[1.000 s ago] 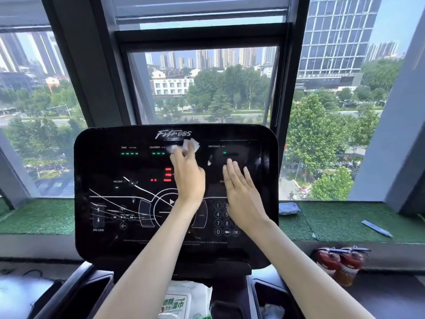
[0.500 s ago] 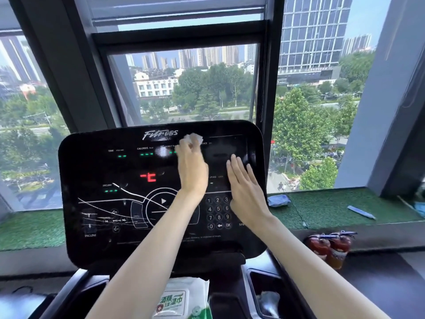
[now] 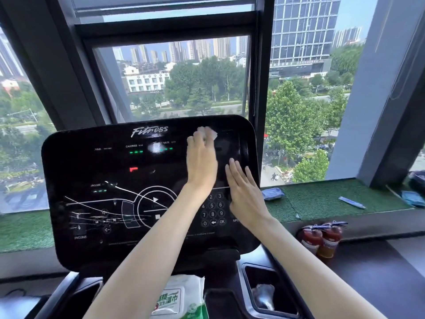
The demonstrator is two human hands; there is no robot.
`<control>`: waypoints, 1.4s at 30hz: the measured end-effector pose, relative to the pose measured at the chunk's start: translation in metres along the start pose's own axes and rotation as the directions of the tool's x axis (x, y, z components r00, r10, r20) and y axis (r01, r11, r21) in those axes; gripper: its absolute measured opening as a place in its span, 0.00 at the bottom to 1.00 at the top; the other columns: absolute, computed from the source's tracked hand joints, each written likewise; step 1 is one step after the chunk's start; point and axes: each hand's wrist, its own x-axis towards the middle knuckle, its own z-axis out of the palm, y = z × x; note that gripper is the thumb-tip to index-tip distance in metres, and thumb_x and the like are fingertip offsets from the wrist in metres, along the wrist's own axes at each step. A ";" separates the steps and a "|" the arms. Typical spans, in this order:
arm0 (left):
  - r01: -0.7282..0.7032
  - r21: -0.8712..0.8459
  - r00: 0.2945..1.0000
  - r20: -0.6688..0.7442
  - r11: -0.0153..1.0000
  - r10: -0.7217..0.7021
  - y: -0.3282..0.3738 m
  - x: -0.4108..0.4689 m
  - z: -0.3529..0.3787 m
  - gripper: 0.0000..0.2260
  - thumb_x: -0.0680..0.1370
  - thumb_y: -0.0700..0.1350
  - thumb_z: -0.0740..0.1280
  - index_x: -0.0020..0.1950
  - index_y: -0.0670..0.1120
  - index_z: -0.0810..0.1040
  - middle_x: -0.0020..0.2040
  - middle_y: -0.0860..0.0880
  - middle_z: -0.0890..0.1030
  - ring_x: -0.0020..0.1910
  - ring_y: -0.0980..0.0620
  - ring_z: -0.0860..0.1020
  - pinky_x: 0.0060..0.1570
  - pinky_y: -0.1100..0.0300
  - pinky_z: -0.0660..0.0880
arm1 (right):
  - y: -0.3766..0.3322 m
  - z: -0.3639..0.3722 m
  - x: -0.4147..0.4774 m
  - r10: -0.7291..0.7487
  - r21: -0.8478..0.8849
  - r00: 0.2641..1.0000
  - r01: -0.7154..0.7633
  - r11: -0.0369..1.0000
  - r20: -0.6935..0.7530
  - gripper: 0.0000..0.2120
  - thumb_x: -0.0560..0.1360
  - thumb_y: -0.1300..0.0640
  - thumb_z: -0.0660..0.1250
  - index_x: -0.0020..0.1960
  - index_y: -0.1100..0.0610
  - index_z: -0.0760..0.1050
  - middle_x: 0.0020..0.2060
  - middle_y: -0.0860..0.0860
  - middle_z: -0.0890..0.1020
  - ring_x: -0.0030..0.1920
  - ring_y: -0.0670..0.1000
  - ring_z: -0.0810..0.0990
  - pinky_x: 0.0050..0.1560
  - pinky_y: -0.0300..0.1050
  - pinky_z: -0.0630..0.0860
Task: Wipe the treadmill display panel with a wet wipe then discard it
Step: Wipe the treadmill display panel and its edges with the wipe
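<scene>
The black glossy treadmill display panel (image 3: pixel 92 171) stands in front of me, with lit green and red indicators and a number keypad. My left hand (image 3: pixel 201 162) presses a white wet wipe (image 3: pixel 210 132) flat against the panel's upper right area; only the wipe's top edge shows beyond my fingertips. My right hand (image 3: pixel 245 194) lies flat on the panel just right of the keypad, fingers together and nothing in it.
A wet-wipe pack (image 3: pixel 181 298) lies in the console tray below the panel. A crumpled wipe (image 3: pixel 264 295) sits in the right cup holder. On the green turf sill are a blue packet (image 3: pixel 272 194) and a pen (image 3: pixel 351 202). Two fire extinguishers (image 3: pixel 322 240) stand at right.
My left hand has slid the wipe rightward along the top of the panel, from near the middle to the upper right. My right hand has stayed flat by the keypad. The view has shifted right.
</scene>
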 end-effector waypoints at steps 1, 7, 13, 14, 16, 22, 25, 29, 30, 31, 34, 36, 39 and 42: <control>-0.076 0.015 0.997 0.013 0.997 0.076 0.006 0.002 0.000 0.26 0.70 0.29 0.60 0.67 0.40 0.67 0.59 0.40 0.70 0.52 0.44 0.69 0.51 0.53 0.73 | -0.001 0.000 0.000 0.000 0.005 1.000 0.000 1.000 -0.003 0.41 0.61 0.70 0.66 0.72 0.68 0.57 0.73 0.63 0.59 0.73 0.59 0.57 0.73 0.54 0.53; -0.061 0.012 0.997 0.042 0.998 0.061 -0.027 -0.002 -0.006 0.33 0.64 0.24 0.62 0.69 0.40 0.67 0.53 0.39 0.71 0.50 0.43 0.69 0.42 0.54 0.74 | 0.000 0.000 -0.001 0.001 0.027 1.000 -0.001 1.000 -0.007 0.41 0.60 0.71 0.65 0.72 0.68 0.57 0.73 0.62 0.59 0.73 0.58 0.57 0.73 0.54 0.52; -0.302 0.035 0.953 0.051 0.953 0.300 0.015 0.012 0.004 0.25 0.71 0.31 0.63 0.69 0.40 0.67 0.56 0.40 0.72 0.52 0.45 0.71 0.47 0.59 0.73 | 0.002 0.002 0.000 -0.009 0.003 1.000 0.009 1.000 -0.005 0.40 0.61 0.69 0.67 0.72 0.68 0.58 0.73 0.62 0.60 0.73 0.58 0.57 0.73 0.54 0.53; -0.392 0.069 0.919 0.085 0.917 0.386 0.018 0.014 0.008 0.24 0.72 0.34 0.65 0.69 0.40 0.67 0.58 0.41 0.73 0.52 0.46 0.72 0.48 0.60 0.74 | 0.003 0.002 0.000 -0.013 -0.003 1.000 0.013 1.000 0.003 0.40 0.61 0.68 0.68 0.71 0.68 0.59 0.72 0.62 0.61 0.73 0.58 0.57 0.72 0.54 0.53; -0.591 0.193 0.806 0.183 0.783 0.563 0.010 0.019 0.007 0.24 0.73 0.37 0.65 0.69 0.37 0.66 0.62 0.41 0.73 0.53 0.46 0.74 0.52 0.59 0.75 | 0.007 -0.001 -0.001 -0.042 -0.009 0.999 0.042 0.999 0.017 0.40 0.61 0.68 0.68 0.72 0.67 0.58 0.73 0.62 0.60 0.74 0.58 0.55 0.73 0.54 0.52; -0.563 0.132 0.824 0.165 0.816 0.542 -0.008 0.041 -0.016 0.22 0.77 0.35 0.54 0.71 0.37 0.62 0.62 0.40 0.70 0.57 0.44 0.67 0.55 0.57 0.66 | 0.009 -0.004 -0.003 -0.082 0.018 0.997 0.082 0.997 0.007 0.40 0.67 0.68 0.62 0.75 0.65 0.46 0.75 0.59 0.46 0.75 0.55 0.44 0.74 0.49 0.41; -0.711 0.010 0.678 0.274 0.703 0.682 0.002 0.021 -0.008 0.20 0.77 0.35 0.53 0.69 0.38 0.66 0.63 0.40 0.71 0.57 0.42 0.70 0.55 0.53 0.70 | 0.010 -0.005 -0.002 -0.092 0.016 0.995 0.091 0.996 0.030 0.40 0.68 0.67 0.61 0.75 0.65 0.45 0.75 0.59 0.47 0.75 0.54 0.42 0.74 0.49 0.39; -0.558 -0.146 0.761 0.303 0.817 0.574 -0.012 0.044 -0.019 0.17 0.76 0.29 0.59 0.63 0.42 0.68 0.58 0.41 0.70 0.59 0.43 0.70 0.54 0.50 0.73 | 0.011 -0.006 -0.001 -0.096 0.001 0.994 0.096 0.995 0.051 0.43 0.68 0.65 0.64 0.75 0.63 0.43 0.75 0.58 0.43 0.75 0.54 0.41 0.75 0.49 0.40; -0.472 -0.157 0.819 0.286 0.867 0.498 -0.011 0.044 -0.021 0.17 0.76 0.30 0.59 0.63 0.42 0.68 0.58 0.42 0.69 0.59 0.44 0.70 0.54 0.50 0.73 | 0.010 -0.005 -0.002 -0.088 0.011 0.995 0.088 0.996 0.050 0.43 0.67 0.65 0.64 0.75 0.63 0.42 0.76 0.57 0.42 0.75 0.53 0.40 0.75 0.49 0.41; -0.471 -0.138 0.824 0.284 0.871 0.490 -0.007 0.038 -0.022 0.20 0.75 0.29 0.59 0.65 0.41 0.68 0.58 0.43 0.70 0.58 0.44 0.70 0.54 0.51 0.73 | 0.009 -0.004 -0.002 -0.073 0.029 0.996 0.072 0.997 0.043 0.43 0.67 0.66 0.63 0.75 0.63 0.43 0.76 0.57 0.42 0.75 0.53 0.40 0.75 0.49 0.42; -0.755 -0.065 0.598 0.342 0.653 0.725 -0.006 0.015 -0.016 0.26 0.71 0.29 0.62 0.68 0.40 0.68 0.62 0.43 0.71 0.55 0.44 0.70 0.52 0.54 0.72 | 0.008 -0.002 -0.013 -0.028 0.059 0.999 0.029 0.998 -0.026 0.39 0.66 0.68 0.60 0.75 0.65 0.48 0.75 0.58 0.50 0.75 0.53 0.43 0.75 0.49 0.43; -0.786 -0.019 0.579 0.326 0.617 0.747 -0.013 0.022 -0.019 0.26 0.68 0.28 0.65 0.65 0.39 0.71 0.60 0.43 0.74 0.52 0.45 0.73 0.47 0.54 0.74 | 0.007 0.004 -0.025 -0.011 0.036 0.999 0.013 0.999 -0.047 0.38 0.66 0.69 0.61 0.74 0.66 0.54 0.75 0.59 0.55 0.75 0.54 0.48 0.75 0.49 0.44; -0.592 0.051 0.797 0.188 0.804 0.574 -0.014 0.035 -0.022 0.25 0.68 0.28 0.65 0.65 0.38 0.70 0.58 0.43 0.74 0.51 0.45 0.73 0.43 0.56 0.74 | 0.004 0.012 -0.036 0.029 0.056 0.999 -0.026 0.998 -0.041 0.36 0.66 0.69 0.61 0.73 0.66 0.56 0.74 0.59 0.57 0.75 0.54 0.51 0.74 0.49 0.45; -0.720 0.050 0.681 0.246 0.693 0.690 -0.008 0.018 -0.011 0.20 0.71 0.32 0.60 0.63 0.35 0.72 0.59 0.40 0.75 0.51 0.42 0.74 0.43 0.52 0.76 | 0.002 0.013 -0.034 0.033 0.048 0.999 -0.032 0.998 -0.034 0.36 0.65 0.70 0.61 0.73 0.66 0.57 0.73 0.60 0.59 0.74 0.55 0.54 0.73 0.52 0.47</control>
